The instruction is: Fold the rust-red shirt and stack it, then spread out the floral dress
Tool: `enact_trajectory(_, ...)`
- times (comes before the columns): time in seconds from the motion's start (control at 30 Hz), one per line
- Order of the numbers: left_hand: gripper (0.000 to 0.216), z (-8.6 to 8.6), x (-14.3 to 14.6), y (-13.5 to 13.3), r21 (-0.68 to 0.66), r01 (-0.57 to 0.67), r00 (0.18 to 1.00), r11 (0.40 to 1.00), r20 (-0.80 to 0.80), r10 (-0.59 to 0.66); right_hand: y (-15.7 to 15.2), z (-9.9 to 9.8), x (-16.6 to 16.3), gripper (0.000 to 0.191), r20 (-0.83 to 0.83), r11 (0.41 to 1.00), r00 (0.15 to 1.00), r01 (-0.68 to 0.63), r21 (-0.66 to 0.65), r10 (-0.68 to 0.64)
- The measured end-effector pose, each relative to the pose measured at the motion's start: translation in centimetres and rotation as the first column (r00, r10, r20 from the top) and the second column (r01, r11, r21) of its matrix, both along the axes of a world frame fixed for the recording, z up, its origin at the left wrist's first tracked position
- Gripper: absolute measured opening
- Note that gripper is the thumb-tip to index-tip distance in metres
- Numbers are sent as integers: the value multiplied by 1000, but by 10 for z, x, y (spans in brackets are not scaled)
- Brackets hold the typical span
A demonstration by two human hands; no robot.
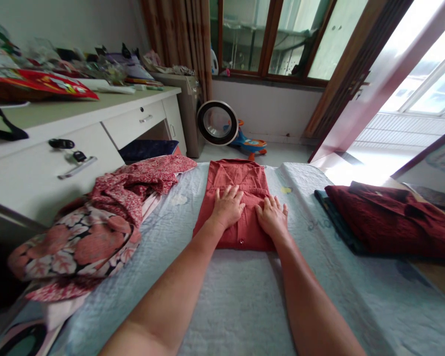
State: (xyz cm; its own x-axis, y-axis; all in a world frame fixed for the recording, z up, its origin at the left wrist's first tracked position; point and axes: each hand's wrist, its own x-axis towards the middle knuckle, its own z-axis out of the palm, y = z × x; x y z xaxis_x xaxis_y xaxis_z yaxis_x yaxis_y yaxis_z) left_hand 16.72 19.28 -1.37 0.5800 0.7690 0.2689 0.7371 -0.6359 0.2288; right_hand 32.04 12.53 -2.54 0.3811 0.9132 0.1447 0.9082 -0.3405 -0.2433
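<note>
A rust-red garment (241, 232), folded into a flat rectangle, lies in front of me on a pale blue bed cover (241, 306). A button shows near its front edge, and a V-shaped neckline lies toward the far end. My left hand (228, 205) rests palm down on its middle, fingers spread. On the garment's right side lies my right hand (272, 215), also flat with fingers apart. Neither hand grips anything. The cloth directly under both palms is hidden.
To the left is a heap of patterned clothes (114, 212); on the right, folded dark red clothes (389, 222) are stacked. A white desk (85, 121) with cluttered top borders the left. Beyond the bed stand a washing machine with its round door (218, 122) open and a ride-on toy (250, 142).
</note>
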Motion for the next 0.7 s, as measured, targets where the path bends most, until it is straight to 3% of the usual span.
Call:
enact_trajectory(0.1, 45, 4, 9, -8, 12, 53, 998, 999, 17, -53, 3, -1, -8, 50, 0, 975, 983, -180, 131, 182)
enact_trajectory(0.2, 46, 1, 13, -12, -59, 52, 999, 997, 15, -51, 6, -7, -13, 51, -64, 959, 960, -268, 98, 274)
enact_trajectory(0.4, 50, -8, 13, -14, -77, 20, 999, 997, -23, -22, 6, -12, -8, 55, -108, 974, 970, -223, -47, 217)
enact_trajectory(0.7, 51, -11, 15, -14, -71, 4, 1000, 997, -25, -6, 8, -12, 4, 63, -138, 980, 977, -176, -97, 162)
